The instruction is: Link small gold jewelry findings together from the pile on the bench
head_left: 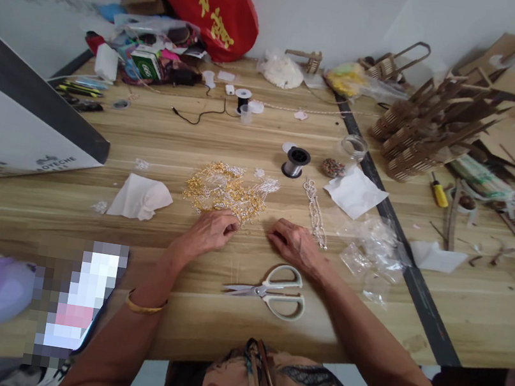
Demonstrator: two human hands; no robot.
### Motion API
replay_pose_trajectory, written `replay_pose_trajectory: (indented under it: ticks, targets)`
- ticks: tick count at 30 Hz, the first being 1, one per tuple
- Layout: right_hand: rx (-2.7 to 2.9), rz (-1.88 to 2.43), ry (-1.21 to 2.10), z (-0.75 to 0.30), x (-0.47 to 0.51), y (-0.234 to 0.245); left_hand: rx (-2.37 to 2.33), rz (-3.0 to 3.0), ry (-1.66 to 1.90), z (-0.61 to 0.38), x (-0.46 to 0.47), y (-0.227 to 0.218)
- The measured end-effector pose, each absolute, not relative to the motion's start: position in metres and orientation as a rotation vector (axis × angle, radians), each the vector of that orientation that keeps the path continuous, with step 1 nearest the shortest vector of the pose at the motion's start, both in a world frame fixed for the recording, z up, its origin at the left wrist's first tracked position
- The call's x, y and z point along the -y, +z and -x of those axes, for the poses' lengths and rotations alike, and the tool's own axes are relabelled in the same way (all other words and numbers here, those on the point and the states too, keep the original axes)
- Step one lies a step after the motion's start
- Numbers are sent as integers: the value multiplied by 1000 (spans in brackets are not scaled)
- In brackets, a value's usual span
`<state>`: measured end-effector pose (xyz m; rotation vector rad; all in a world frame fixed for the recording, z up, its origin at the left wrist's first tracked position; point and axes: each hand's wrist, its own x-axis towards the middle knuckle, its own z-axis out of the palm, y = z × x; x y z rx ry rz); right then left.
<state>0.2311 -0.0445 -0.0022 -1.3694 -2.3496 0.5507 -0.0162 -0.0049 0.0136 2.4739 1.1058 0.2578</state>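
Note:
My left hand (213, 230) rests on the wooden table with its fingers pinched together. Opposite it, my right hand (295, 244) is closed in a similar pinch. A thin gold strand (253, 232) runs between the fingertips of both hands; its fine detail is too small to tell. Just beyond them lies a tangled pile of gold and silvery beaded wire pieces (223, 191). Scissors (267, 290) with pale handles lie in front of my hands, blades pointing left. A silvery chain (315, 211) lies beside my right hand.
Behind the pile stands a spool of wire (296, 162), near a glass jar (351, 150). White paper (356, 191) and clear plastic bags (374, 252) lie to the right. Small woven baskets (410, 145) crowd the far right. A phone (81, 299) and a white box (30, 127) are left.

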Motion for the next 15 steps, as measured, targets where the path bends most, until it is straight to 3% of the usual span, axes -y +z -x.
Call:
replay_pose_trajectory:
  ticks: [15]
  targets:
    - [2333,1391,560,-231,44,-2,-1096,-2351,481,13,5,16]
